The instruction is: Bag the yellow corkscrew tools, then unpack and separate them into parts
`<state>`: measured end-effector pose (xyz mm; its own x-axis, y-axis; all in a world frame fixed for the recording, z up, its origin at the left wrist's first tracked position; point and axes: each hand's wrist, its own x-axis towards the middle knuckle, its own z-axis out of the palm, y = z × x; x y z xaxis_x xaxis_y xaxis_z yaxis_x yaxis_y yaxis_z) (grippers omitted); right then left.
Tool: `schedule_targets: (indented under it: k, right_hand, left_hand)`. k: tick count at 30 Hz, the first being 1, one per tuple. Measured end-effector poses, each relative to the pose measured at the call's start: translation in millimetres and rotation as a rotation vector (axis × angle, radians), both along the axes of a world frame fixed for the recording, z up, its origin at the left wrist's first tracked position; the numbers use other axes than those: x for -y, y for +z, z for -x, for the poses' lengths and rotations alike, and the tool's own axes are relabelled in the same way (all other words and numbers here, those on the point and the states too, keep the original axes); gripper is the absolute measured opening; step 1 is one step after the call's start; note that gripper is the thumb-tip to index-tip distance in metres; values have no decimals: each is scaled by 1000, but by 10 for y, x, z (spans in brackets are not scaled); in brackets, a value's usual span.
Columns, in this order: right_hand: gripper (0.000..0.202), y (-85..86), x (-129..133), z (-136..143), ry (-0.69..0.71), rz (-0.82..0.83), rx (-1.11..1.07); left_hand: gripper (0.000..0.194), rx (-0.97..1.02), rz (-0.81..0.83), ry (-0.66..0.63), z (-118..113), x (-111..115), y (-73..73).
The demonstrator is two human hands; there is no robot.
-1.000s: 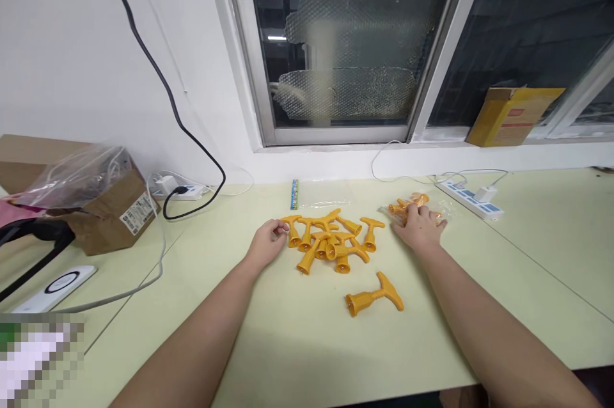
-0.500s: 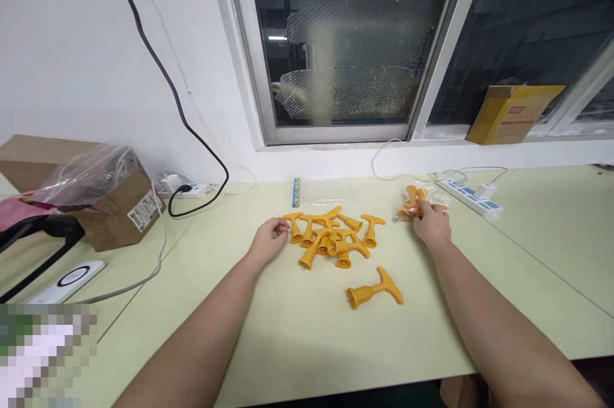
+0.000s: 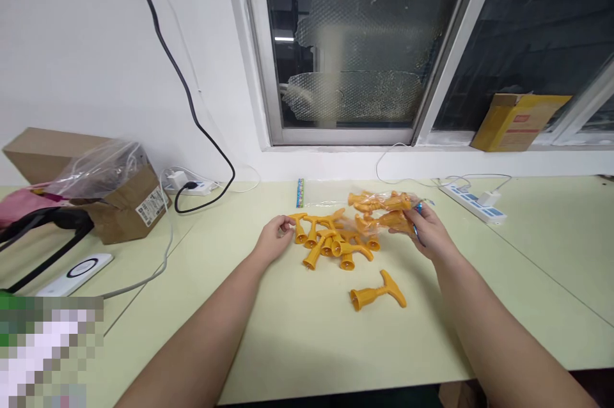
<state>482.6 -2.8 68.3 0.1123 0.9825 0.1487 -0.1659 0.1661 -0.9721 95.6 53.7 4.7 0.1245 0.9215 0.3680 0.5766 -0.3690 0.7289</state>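
My right hand [image 3: 428,229] is closed on the edge of a clear plastic bag [image 3: 378,211] with a blue strip at the gripped end. Several yellow T-handled pieces show inside the bag, which hangs over the back right of a loose pile. The pile holds several yellow T-handled pieces with bell-shaped ends [image 3: 327,245]. At its left edge rests my left hand [image 3: 275,238], fingers curled beside the tip of one handle; whether they grip it is hidden. A single yellow T-handled piece [image 3: 378,291] lies apart, nearer the front.
A flat clear bag with a colourful header strip [image 3: 300,193] lies behind the pile. To the right is a power strip [image 3: 472,202] with cables. Cardboard boxes [image 3: 122,206], a white charging pad [image 3: 77,275] and a grey cable [image 3: 144,281] are on the left.
My right hand has lifted the bag of yellow pieces off the table and brought it left, above the pile. My left hand stays by the pile. The view has shifted slightly.
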Motion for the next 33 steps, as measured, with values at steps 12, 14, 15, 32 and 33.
schedule_targets:
  k: [12,14,15,32,33]
  right_hand:
    - [17,197,-293,488,154,456,266]
    - [11,257,-387,385,88,357,453]
    - [10,309,-422,332,58,312,522]
    - [18,1222,-360,-41,-111,132,742]
    - [17,1251,-362,-83,-135,158,755]
  left_hand:
    - [40,-82,-109,-363,-247,328,175]
    - [39,-115,-110,-380,-249,331,189]
    - [38,-126,-110,-383,-248,330,196]
    - [24,-191,-82,-368,-254,319,200]
    - [24,-192,-79,-372,-258,325,205]
